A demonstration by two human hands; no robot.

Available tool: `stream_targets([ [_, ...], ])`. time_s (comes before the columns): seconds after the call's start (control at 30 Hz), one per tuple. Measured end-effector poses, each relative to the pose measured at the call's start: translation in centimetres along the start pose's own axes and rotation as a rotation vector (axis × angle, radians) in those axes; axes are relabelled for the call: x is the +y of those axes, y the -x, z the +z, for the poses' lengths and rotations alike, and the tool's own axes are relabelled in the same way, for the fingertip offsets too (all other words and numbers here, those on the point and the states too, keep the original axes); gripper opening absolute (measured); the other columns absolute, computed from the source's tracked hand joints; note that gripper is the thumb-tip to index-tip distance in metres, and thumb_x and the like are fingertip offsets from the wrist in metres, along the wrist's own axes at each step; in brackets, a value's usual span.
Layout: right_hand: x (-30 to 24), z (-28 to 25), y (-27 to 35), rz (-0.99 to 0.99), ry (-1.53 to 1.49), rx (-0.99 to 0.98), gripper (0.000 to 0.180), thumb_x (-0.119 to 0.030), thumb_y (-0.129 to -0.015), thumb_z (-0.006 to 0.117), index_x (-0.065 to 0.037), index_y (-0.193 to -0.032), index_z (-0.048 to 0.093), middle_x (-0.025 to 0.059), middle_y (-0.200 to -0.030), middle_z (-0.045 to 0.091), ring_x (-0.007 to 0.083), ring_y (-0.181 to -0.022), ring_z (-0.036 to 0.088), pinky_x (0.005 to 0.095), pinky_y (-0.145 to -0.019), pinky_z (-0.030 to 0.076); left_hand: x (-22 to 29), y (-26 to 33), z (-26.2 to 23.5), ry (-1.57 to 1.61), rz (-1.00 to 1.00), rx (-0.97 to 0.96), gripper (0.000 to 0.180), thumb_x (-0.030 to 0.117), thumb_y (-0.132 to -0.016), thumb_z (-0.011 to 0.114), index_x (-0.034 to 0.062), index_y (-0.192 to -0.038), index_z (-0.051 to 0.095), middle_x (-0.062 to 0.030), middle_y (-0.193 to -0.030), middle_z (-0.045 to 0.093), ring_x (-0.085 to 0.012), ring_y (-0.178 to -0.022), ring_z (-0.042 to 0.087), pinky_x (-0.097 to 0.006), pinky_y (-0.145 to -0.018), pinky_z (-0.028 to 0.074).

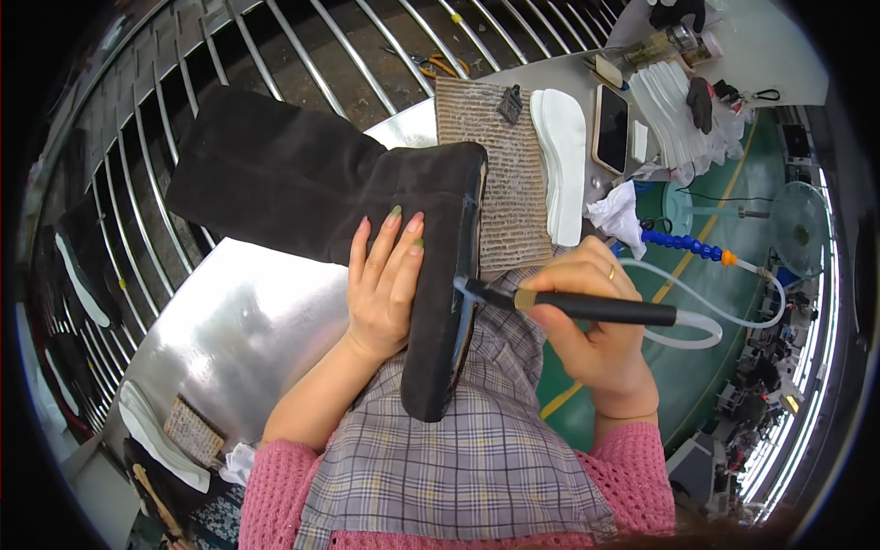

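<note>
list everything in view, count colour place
boot: one, black, centre
brush: one, black, at the boot's sole
tube: one, whitish, right
table: one, silver, under the boot
ridged board: one, brown, top centre
insoles: several, white, upper right and lower left
phone: one, black, upper right
rails: many, silver, top and left
hose: one, blue, right
fan: one, pale green, far right
floor: one, green, right
equipment: count unclear, grey and black, right edge
apron: one, grey plaid, lap
sleeves: two, pink, lower edge
left grip: one, green and pink nails, on the boot
right grip: one, gold ring, around the brush
</note>
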State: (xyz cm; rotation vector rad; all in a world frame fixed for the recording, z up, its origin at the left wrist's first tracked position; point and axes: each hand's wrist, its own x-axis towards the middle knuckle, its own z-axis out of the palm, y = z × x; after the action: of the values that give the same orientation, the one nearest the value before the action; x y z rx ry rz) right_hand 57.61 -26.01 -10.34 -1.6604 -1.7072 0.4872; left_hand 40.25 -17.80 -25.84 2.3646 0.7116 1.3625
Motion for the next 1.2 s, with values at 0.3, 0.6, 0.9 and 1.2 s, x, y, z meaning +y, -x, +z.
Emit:
stream_targets([
  [0.3, -0.1, -0.4, 1.3, -0.103, -0.173, -0.141, 0.021, -0.011, -0.075, 0.076, -0.004, -0.093, 0.066, 0.0069, -0.083, 0.065, 0.0224, -0.071, 0.058, 0.0309, -0.065, 0.046, -0.2, -0.1, 0.0, -0.013, -0.003, 0.0, 0.04, 0.002, -0.087, 0.058, -0.0015, -0.125, 0.043, -0.023, -0.123, 0.061, -0.0386, -0.118, 0.056, -0.058, -0.101, 0.038],
  [0.6, 1.6, 5.4, 4.9, -0.106, -0.358, 0.386, 0.029, -0.029, -0.092, 0.065, 0.0, -0.096, 0.064, 0.0098, -0.086, 0.066, 0.0197, -0.07, 0.057, 0.0299, -0.063, 0.043, 0.0, -1.8, 0.6, 0.017, -0.149, 0.025, 0.055, 0.017, -0.081, 0.069, -0.0064, -0.125, 0.046, -0.0256, -0.127, 0.057, -0.0406, -0.119, 0.055, -0.054, -0.103, 0.037],
  [0.9, -0.5, 1.0, 4.9, -0.195, -0.063, 0.113, 0.029, -0.027, -0.077, 0.079, -0.007, -0.096, 0.069, 0.0025, -0.084, 0.067, 0.0168, -0.064, 0.057, 0.0282, -0.06, 0.042, 0.8, -2.6, 0.6, -0.029, -0.16, 0.004, 0.042, 0.008, -0.084, 0.061, -0.006, -0.121, 0.05, -0.0208, -0.126, 0.06, -0.0359, -0.119, 0.057, -0.052, -0.103, 0.038],
  [1.2, 0.4, -1.4, 1.0, -0.023, 0.003, 0.113, 0.018, -0.012, -0.078, 0.075, -0.005, -0.092, 0.066, 0.0055, -0.082, 0.066, 0.0211, -0.071, 0.057, 0.031, -0.067, 0.044, 1.0, -2.2, 0.7, -0.021, -0.062, -0.058, 0.04, 0.0, -0.082, 0.055, -0.0052, -0.122, 0.05, -0.0212, -0.127, 0.058, -0.0374, -0.121, 0.054, -0.054, -0.104, 0.036],
])
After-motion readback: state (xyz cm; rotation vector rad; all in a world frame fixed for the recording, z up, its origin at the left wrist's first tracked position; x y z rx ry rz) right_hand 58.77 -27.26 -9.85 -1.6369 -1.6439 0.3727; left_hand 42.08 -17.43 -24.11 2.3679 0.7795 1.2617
